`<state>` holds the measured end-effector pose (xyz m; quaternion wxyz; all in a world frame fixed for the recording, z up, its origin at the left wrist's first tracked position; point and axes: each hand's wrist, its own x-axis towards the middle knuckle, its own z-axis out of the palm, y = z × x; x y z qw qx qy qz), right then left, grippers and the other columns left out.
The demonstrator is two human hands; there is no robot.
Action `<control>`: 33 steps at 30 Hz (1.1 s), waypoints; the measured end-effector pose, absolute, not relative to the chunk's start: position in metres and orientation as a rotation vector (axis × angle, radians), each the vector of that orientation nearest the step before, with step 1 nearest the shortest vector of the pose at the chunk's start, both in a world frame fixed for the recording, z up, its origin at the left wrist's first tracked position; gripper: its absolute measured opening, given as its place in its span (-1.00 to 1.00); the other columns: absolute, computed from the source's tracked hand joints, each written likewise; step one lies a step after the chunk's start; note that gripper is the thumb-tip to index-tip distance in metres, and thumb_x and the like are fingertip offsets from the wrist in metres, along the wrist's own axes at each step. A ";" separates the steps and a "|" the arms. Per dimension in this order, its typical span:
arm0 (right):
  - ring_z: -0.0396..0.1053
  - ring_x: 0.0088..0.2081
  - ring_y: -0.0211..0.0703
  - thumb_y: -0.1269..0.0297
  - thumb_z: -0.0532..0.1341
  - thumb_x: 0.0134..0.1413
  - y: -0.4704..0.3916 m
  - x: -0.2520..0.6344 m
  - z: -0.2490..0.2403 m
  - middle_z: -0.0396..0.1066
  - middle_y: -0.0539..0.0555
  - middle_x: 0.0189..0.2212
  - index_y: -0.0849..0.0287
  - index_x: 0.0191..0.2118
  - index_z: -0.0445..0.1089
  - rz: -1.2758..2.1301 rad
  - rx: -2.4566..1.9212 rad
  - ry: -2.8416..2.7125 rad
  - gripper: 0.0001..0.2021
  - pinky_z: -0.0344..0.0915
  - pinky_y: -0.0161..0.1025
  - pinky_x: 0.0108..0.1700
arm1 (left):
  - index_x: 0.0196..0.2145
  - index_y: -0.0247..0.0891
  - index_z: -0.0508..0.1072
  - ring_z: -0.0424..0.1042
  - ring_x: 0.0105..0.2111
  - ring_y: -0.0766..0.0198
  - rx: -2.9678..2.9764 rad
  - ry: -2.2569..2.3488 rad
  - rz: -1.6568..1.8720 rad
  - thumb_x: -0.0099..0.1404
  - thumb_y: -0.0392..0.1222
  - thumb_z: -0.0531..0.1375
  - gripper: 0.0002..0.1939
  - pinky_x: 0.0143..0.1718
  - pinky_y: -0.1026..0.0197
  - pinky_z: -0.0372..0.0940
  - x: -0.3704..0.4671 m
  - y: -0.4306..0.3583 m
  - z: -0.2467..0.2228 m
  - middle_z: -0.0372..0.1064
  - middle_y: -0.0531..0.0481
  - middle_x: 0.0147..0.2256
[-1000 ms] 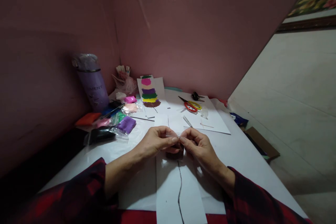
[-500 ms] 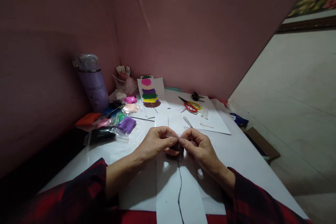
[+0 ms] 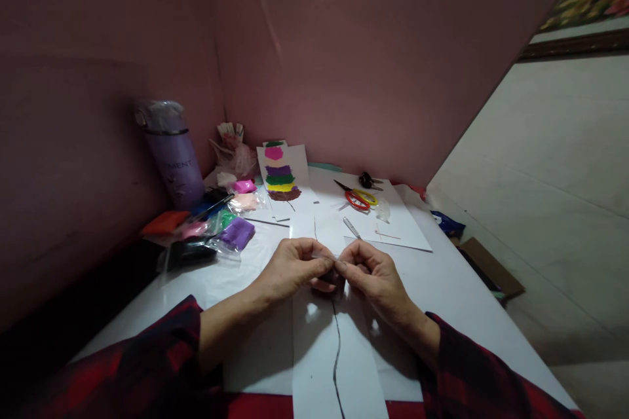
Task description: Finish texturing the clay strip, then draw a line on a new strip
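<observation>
Head view: fingers (image 3: 317, 267) pinch a clear, brown-filled plastic packet (image 3: 339, 286).

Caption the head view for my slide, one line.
Left hand and right hand pinch a brown-filled clear packet over white paper marked with a wavy dark line.

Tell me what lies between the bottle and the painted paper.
In the head view, a plastic bag and several small packets lie between the bottle and the painted paper.

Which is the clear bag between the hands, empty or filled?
Not empty: brown material shows through the clear bag below the fingers. Cannot tell whether its top is open.
</observation>
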<state>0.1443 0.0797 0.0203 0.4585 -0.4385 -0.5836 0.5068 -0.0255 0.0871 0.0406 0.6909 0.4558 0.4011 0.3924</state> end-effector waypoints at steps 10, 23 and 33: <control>-0.02 -0.66 -0.40 0.08 0.37 -0.07 0.081 0.145 0.019 0.17 -0.13 -0.69 0.18 -0.51 0.32 1.213 -1.060 -1.375 -0.69 -0.13 -0.36 -0.62 | -0.47 -0.39 0.45 0.50 -0.44 0.25 0.971 0.850 0.926 -0.13 -0.02 0.47 -0.58 -0.37 0.21 0.41 -0.027 0.088 0.040 0.49 -0.07 -0.47; 0.05 -0.62 -0.35 0.07 0.37 -0.06 0.081 0.146 0.020 0.23 -0.09 -0.66 0.18 -0.52 0.36 1.191 -1.047 -1.402 -0.70 -0.02 -0.34 -0.58 | -0.46 -0.40 0.51 0.51 -0.44 0.22 0.953 0.856 0.888 -0.18 -0.01 0.50 -0.56 -0.34 0.18 0.42 -0.028 0.088 0.038 0.51 -0.10 -0.48; 0.02 -0.61 -0.34 0.05 0.37 -0.06 0.085 0.148 0.020 0.19 -0.09 -0.66 0.19 -0.51 0.39 1.190 -1.058 -1.386 -0.69 -0.05 -0.33 -0.57 | -0.48 -0.38 0.52 0.47 -0.44 0.26 1.027 0.906 0.917 -0.04 0.00 0.43 -0.64 -0.41 0.22 0.38 -0.031 0.087 0.044 0.51 -0.09 -0.44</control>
